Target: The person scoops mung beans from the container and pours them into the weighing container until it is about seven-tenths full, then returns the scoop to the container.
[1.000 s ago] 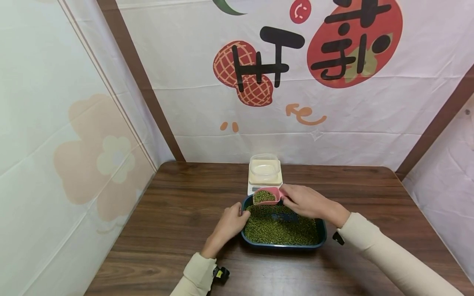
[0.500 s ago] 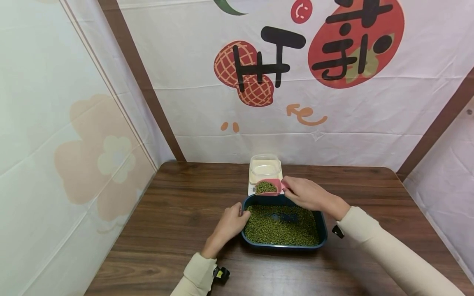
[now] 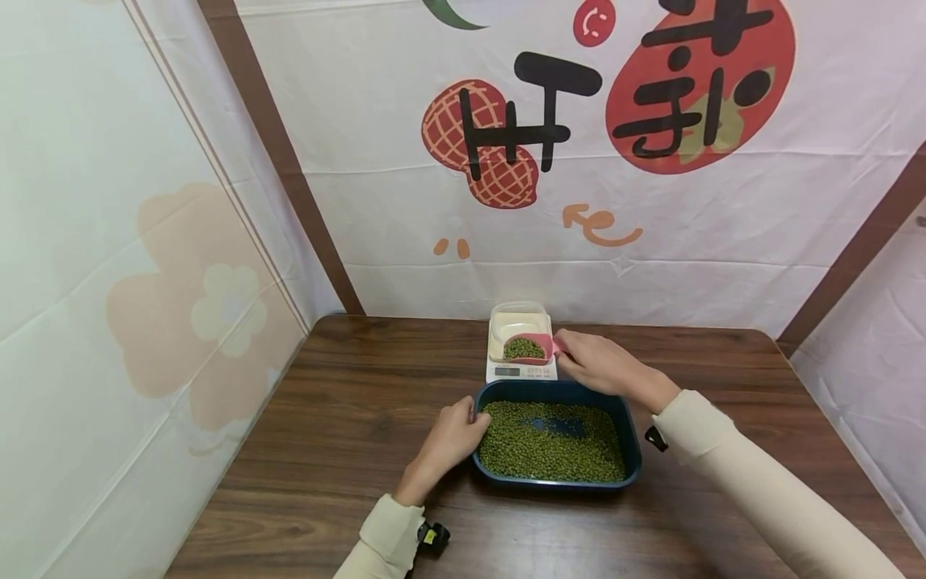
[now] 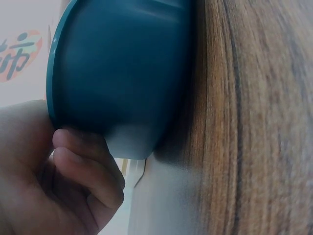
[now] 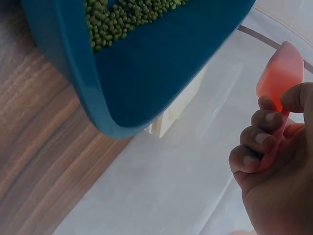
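Observation:
My right hand [image 3: 595,360] grips the handle of a pink scoop [image 5: 286,71], which carries a heap of green beans [image 3: 524,349]. In the head view the scoop overlaps the near part of a clear plastic container [image 3: 517,310] on a white kitchen scale [image 3: 499,372]. With curled fingers, my left hand [image 3: 452,438] holds the left rim of a dark blue tub [image 3: 557,485]. More green beans [image 5: 115,22] cover most of the tub's floor, with a patch of blue bottom showing. In the left wrist view the fingers [image 4: 88,171] bend against the tub's outer wall.
The tub and scale stand on a dark wood-grain table [image 3: 347,434], the scale just behind the tub. A white printed cloth [image 3: 405,217] hangs behind the table's far edge, and another cloth [image 3: 94,281] hangs at the left.
My right hand has moved the filled scoop away from me, from above the tub's back rim to the container on the scale. The scale's display now shows. My left hand stays on the tub.

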{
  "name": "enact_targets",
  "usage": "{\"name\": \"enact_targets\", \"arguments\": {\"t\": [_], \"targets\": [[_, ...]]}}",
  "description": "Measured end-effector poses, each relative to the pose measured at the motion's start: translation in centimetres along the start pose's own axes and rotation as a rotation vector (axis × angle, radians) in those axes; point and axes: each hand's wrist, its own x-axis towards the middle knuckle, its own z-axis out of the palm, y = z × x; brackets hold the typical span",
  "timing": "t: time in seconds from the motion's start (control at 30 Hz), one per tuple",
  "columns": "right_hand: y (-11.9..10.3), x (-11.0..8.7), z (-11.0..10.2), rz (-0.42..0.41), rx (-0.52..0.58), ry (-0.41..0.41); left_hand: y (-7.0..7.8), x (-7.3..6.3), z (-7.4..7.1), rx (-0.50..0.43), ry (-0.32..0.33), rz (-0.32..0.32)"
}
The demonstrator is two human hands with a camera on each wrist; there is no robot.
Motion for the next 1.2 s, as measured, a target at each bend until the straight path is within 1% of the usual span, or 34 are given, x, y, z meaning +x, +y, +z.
{"name": "enact_targets", "arguments": {"t": [0.2,0.43,0.77,0.93,1.13,1.2], "targets": [[0.3,0.6,-0.3,0.026,0.003,0.011,0.0,-0.1,0.0,0.001,0.001,-0.004],[0.9,1.4,-0.5,0.069,0.008,-0.006,0.1,-0.1,0.0,-0.001,0.006,0.0],[1.6,2.5,-0.7,0.047,-0.026,0.029,0.2,-0.2,-0.1,0.004,0.02,0.004],[2.0,2.9,-0.9,0.052,-0.02,0.023,0.3,-0.3,-0.1,0.002,0.022,0.006],[2.2,3.2,-1.2,0.033,-0.045,0.023,0.2,-0.2,-0.1,0.007,0.022,0.008],[2.2,3.3,-1.2,0.041,-0.05,0.022,0.1,-0.2,-0.1,0.005,0.021,0.008]]}}
